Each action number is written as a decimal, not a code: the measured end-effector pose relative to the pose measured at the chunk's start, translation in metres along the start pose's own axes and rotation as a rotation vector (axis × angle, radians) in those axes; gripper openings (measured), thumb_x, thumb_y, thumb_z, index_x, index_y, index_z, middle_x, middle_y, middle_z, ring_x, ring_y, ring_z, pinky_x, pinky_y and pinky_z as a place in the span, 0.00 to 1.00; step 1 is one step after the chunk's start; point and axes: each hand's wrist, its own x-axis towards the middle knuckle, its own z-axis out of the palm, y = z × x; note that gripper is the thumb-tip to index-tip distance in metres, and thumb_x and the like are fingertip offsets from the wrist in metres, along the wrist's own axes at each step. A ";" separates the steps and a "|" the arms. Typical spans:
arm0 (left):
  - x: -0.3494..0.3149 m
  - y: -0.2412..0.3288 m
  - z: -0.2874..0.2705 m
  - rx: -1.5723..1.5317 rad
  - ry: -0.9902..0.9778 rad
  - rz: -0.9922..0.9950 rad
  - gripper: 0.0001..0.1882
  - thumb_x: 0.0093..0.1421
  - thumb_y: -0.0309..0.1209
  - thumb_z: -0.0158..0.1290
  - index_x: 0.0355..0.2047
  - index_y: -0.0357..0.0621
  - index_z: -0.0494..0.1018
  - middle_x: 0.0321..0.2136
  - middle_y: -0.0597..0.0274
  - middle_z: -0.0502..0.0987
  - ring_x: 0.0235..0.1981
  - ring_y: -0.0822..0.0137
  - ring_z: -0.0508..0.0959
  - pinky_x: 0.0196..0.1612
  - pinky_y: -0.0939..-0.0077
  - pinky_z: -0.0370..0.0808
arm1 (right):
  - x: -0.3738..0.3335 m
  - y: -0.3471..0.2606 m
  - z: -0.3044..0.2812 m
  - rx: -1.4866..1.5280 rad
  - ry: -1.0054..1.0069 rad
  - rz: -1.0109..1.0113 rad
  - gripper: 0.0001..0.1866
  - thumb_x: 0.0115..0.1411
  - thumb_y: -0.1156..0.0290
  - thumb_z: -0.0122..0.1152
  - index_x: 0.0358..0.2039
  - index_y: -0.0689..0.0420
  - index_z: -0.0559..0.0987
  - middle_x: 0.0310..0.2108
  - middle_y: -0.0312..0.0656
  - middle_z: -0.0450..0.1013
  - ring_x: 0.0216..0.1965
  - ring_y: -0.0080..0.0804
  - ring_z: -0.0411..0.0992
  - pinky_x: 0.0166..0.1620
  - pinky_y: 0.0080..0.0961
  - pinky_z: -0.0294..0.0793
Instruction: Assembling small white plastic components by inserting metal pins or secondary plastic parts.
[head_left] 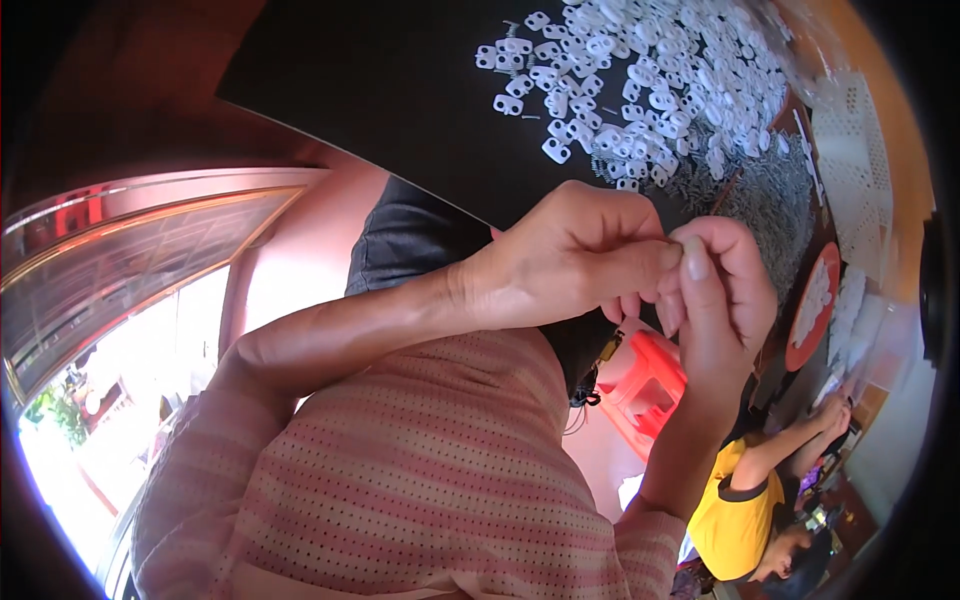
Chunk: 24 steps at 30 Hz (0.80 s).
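My left hand [570, 255] and my right hand [730, 285] meet in front of my body, close to the table's near edge. Thumb and fingers of both are pinched together, and the fingertips touch. Whatever lies between them is hidden. Beyond the hands, many small white plastic pieces with two round holes [655, 95] are spread in a heap on the black tabletop [400, 90]. Beside that heap, nearer my right hand, lies a pile of small grey metal screws [770, 205]. A few loose screws are scattered among the white pieces.
To the right, an orange-red plate [826, 270] holds small white pieces. Below my hands stands a red plastic stool [640, 385]. A person in a yellow shirt [738, 520] sits at the lower right with both arms stretched toward the table. A bright opening [130, 380] is at left.
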 end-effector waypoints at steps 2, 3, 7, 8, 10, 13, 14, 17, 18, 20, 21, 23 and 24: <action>0.001 0.005 0.001 -0.068 -0.014 -0.024 0.12 0.67 0.33 0.51 0.33 0.34 0.75 0.27 0.61 0.78 0.27 0.74 0.78 0.29 0.83 0.76 | -0.001 -0.001 0.003 0.080 0.021 0.014 0.05 0.67 0.74 0.50 0.38 0.62 0.73 0.22 0.31 0.69 0.18 0.09 0.58 0.21 0.10 0.56; 0.000 0.006 0.001 -0.135 -0.036 -0.050 0.12 0.67 0.33 0.51 0.33 0.34 0.74 0.26 0.60 0.78 0.26 0.74 0.79 0.28 0.83 0.76 | -0.001 -0.001 0.005 0.084 0.044 0.003 0.06 0.68 0.73 0.50 0.39 0.62 0.73 0.20 0.30 0.65 0.17 0.10 0.55 0.21 0.10 0.53; 0.000 0.006 -0.001 -0.215 -0.049 -0.083 0.12 0.67 0.32 0.52 0.32 0.34 0.75 0.25 0.60 0.78 0.24 0.73 0.79 0.26 0.83 0.76 | -0.001 -0.002 0.008 0.089 0.058 -0.022 0.08 0.68 0.70 0.49 0.39 0.61 0.71 0.18 0.28 0.60 0.15 0.11 0.51 0.19 0.12 0.50; -0.002 0.006 -0.002 -0.208 -0.047 -0.080 0.11 0.66 0.31 0.52 0.31 0.34 0.75 0.24 0.60 0.78 0.24 0.73 0.79 0.25 0.83 0.76 | -0.001 -0.003 0.009 0.083 0.055 -0.030 0.07 0.68 0.70 0.48 0.40 0.61 0.71 0.18 0.29 0.60 0.15 0.10 0.51 0.19 0.12 0.49; -0.005 0.008 -0.004 -0.200 -0.048 -0.078 0.10 0.65 0.29 0.52 0.30 0.34 0.75 0.24 0.60 0.78 0.24 0.73 0.79 0.25 0.82 0.76 | 0.001 -0.002 0.008 0.129 0.031 -0.074 0.06 0.67 0.73 0.50 0.38 0.62 0.72 0.20 0.31 0.63 0.17 0.12 0.55 0.21 0.13 0.53; -0.009 0.014 -0.006 -0.030 -0.023 -0.128 0.07 0.64 0.26 0.52 0.30 0.35 0.75 0.23 0.62 0.78 0.24 0.75 0.78 0.26 0.82 0.75 | 0.004 0.001 0.004 -0.153 -0.023 -0.232 0.03 0.65 0.77 0.53 0.35 0.62 0.72 0.22 0.35 0.66 0.19 0.17 0.60 0.24 0.16 0.58; -0.010 0.016 -0.008 0.066 -0.045 -0.116 0.07 0.63 0.26 0.52 0.30 0.35 0.75 0.22 0.63 0.77 0.24 0.76 0.77 0.27 0.82 0.74 | 0.004 0.001 0.003 -0.482 -0.056 -0.340 0.02 0.64 0.78 0.53 0.33 0.62 0.72 0.22 0.37 0.65 0.20 0.21 0.61 0.25 0.18 0.59; -0.013 0.013 -0.017 0.246 -0.077 -0.018 0.07 0.63 0.26 0.52 0.29 0.36 0.74 0.22 0.65 0.76 0.24 0.78 0.74 0.27 0.83 0.70 | 0.000 0.002 0.004 -0.449 -0.157 -0.285 0.03 0.62 0.79 0.55 0.31 0.62 0.71 0.22 0.39 0.63 0.19 0.28 0.61 0.24 0.22 0.60; -0.013 0.009 -0.020 0.330 -0.086 0.067 0.07 0.64 0.25 0.51 0.29 0.35 0.73 0.21 0.66 0.75 0.24 0.79 0.73 0.27 0.83 0.69 | -0.001 0.000 0.007 -0.431 -0.155 -0.233 0.03 0.62 0.79 0.55 0.31 0.61 0.71 0.22 0.39 0.63 0.20 0.28 0.61 0.24 0.23 0.60; -0.014 0.005 -0.019 0.374 -0.051 0.175 0.08 0.65 0.26 0.50 0.29 0.36 0.72 0.21 0.66 0.74 0.24 0.79 0.72 0.27 0.82 0.68 | -0.001 0.002 0.008 -0.401 -0.152 -0.227 0.03 0.62 0.79 0.55 0.31 0.61 0.71 0.22 0.38 0.64 0.20 0.25 0.61 0.24 0.21 0.60; -0.015 0.003 -0.018 0.417 -0.011 0.282 0.08 0.66 0.27 0.49 0.30 0.36 0.71 0.21 0.66 0.73 0.24 0.79 0.71 0.27 0.82 0.67 | -0.001 0.004 0.009 -0.368 -0.153 -0.222 0.03 0.62 0.79 0.55 0.31 0.61 0.71 0.22 0.37 0.65 0.20 0.22 0.61 0.24 0.19 0.60; -0.015 0.001 -0.018 0.434 0.029 0.304 0.09 0.68 0.28 0.48 0.31 0.36 0.70 0.21 0.66 0.72 0.25 0.78 0.71 0.27 0.81 0.67 | -0.003 0.009 0.011 -0.242 -0.180 -0.140 0.04 0.63 0.79 0.55 0.31 0.62 0.71 0.22 0.36 0.66 0.20 0.19 0.61 0.24 0.17 0.59; -0.015 0.000 -0.019 0.452 0.071 0.326 0.10 0.69 0.30 0.48 0.31 0.36 0.70 0.22 0.65 0.71 0.25 0.78 0.70 0.27 0.80 0.68 | -0.004 0.012 0.012 -0.112 -0.207 -0.060 0.04 0.63 0.79 0.55 0.31 0.62 0.71 0.22 0.34 0.67 0.20 0.16 0.60 0.24 0.15 0.59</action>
